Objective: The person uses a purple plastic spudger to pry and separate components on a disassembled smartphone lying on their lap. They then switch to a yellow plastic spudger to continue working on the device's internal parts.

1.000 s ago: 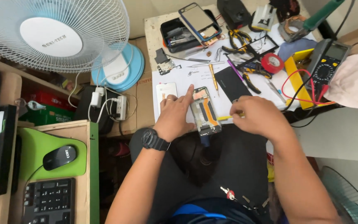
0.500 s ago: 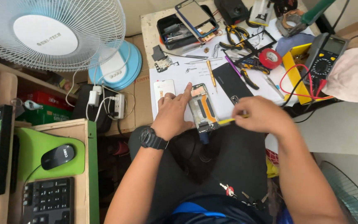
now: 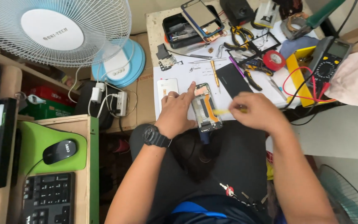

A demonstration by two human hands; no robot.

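1. Opened phone [image 3: 206, 108], back cover off with an orange strip showing inside, lying at the near edge of the white work sheet [image 3: 187, 76], between both hands.
2. Left hand [image 3: 178, 112] pressing on the phone's left edge, index finger stretched along it toward the far side, other fingers loosely curled together; black wristwatch [image 3: 156, 137] on the wrist.
3. Right hand [image 3: 258, 111] just right of the phone, blurred, fingertips pinched together on a thin yellow tool [image 3: 224, 111] pointing at the phone's right side.
4. Just left of the left hand: small white rectangular panel [image 3: 167, 87], flat on the sheet.
5. Just beyond the phone: yellow-handled screwdriver [image 3: 214, 74] and black rectangular plate [image 3: 233, 79].
6. Farther right: red tape roll [image 3: 274, 60], yellow-framed multimeter [image 3: 329, 62] with red leads.
7. Far edge: black tray [image 3: 175, 25] with a second bare phone frame [image 3: 201, 18] leaning across it.
8. Far left: white fan [image 3: 54, 33] with a round hub label, on a pale blue base.
9. Near left: black mouse [image 3: 59, 151] on a green pad [image 3: 42, 141]; red carton [image 3: 48, 93] behind, print unreadable.
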